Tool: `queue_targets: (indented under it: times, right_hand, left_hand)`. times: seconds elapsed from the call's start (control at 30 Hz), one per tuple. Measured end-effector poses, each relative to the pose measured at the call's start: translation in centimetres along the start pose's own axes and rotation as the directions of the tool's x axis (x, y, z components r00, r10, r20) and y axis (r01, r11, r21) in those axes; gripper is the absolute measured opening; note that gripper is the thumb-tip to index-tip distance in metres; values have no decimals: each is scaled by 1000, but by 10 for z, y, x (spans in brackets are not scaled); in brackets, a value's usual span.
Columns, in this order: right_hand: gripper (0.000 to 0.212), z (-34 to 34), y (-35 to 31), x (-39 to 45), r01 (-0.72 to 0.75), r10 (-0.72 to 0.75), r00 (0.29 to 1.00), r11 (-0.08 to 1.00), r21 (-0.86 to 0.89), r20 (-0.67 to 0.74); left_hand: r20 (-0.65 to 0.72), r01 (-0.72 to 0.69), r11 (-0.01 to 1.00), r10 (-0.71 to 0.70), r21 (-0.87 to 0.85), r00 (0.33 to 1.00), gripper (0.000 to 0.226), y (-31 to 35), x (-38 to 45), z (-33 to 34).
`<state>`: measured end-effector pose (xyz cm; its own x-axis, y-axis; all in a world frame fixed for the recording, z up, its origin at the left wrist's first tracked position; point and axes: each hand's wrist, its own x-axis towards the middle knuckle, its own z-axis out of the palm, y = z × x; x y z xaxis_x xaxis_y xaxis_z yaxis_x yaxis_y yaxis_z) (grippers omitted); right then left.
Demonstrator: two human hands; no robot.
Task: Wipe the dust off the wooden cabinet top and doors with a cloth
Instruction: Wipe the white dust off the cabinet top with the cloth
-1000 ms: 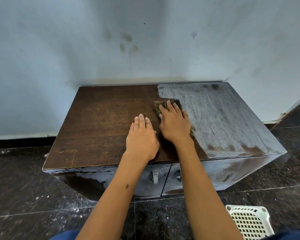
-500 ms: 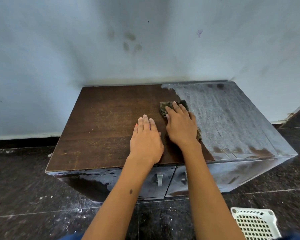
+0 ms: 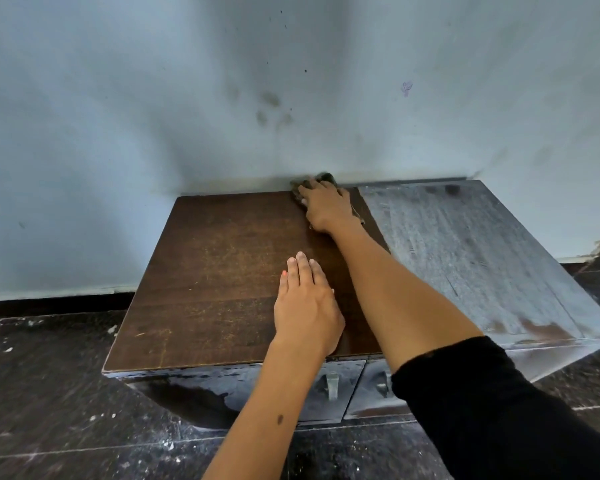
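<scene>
The cloth [image 3: 321,180], dark and bunched, lies at the back edge of the wooden cabinet top [image 3: 222,271], right where the top meets the wall [image 3: 153,98]. Only a small part of it shows beyond the fingers. The right hand [image 3: 326,207] lies on it with fingers pressed down over the fabric; whether that grip is curled round the cloth or simply flat on it cannot be told, as the fingertips are blurred. The right arm reaches across the top, with a black sleeve [image 3: 482,393] at the near end.

The left hand [image 3: 307,306] rests flat on the top nearer the front edge, fingers straight and together, grip released and holding nothing (one nail carries orange polish).

The left part of the top is bare dark brown wood; the right part [image 3: 465,254] is grey with dust, as are the doors [image 3: 326,393] below, each with a small metal handle [image 3: 331,384]. The cabinet stands on a dark, speckled tiled floor [image 3: 49,393].
</scene>
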<state>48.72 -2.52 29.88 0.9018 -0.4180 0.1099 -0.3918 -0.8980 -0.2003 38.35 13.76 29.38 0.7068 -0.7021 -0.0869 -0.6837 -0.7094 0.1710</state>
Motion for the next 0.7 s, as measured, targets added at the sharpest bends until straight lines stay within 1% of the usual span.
queue_targets:
  times: [0.03,0.1,0.2,0.27,0.3,0.37,0.47,0.53,0.6,0.7]
  right_hand:
    - [46,-2,6,2,-1,1,1000,1000,3,22]
    - [51,-9,23,1,-57,57,998,998,-3,39]
    - [54,-17,51,-1,-223,223,975,974,-31,0]
    - [51,-18,53,-2,-307,307,952,949,-72,-6]
    - [46,-18,49,-2,-323,322,946,942,-94,-17]
    - [41,-15,31,1,-284,281,959,951,-123,-45]
    - [44,-5,7,4,-109,103,993,984,-141,-52]
    - [46,-5,11,4,-51,46,998,993,-107,-45]
    - [45,-11,31,4,-90,88,996,992,-87,-32]
    - [36,-24,66,2,-244,245,970,962,-120,-6]
  left_hand:
    - [2,-2,1000,2,-2,1000,58,-1,0,0]
    - [9,-9,1000,9,1,1000,57,-2,-1,0]
    - [5,-16,1000,16,6,1000,57,-3,-2,-1]
    - [7,-15,1000,15,4,1000,57,-3,-2,-1]
    - [11,-14,1000,14,6,1000,57,-2,-2,-1]
    - [13,-10,1000,10,13,1000,57,-1,-3,-2]
    - [4,-3,1000,3,6,1000,57,0,-2,-2]
    - [6,-1,1000,1,9,1000,57,0,-1,-1]
    - [15,2,1000,-2,3,1000,57,0,-1,-1]
    - [10,-5,1000,5,17,1000,57,-1,-1,1]
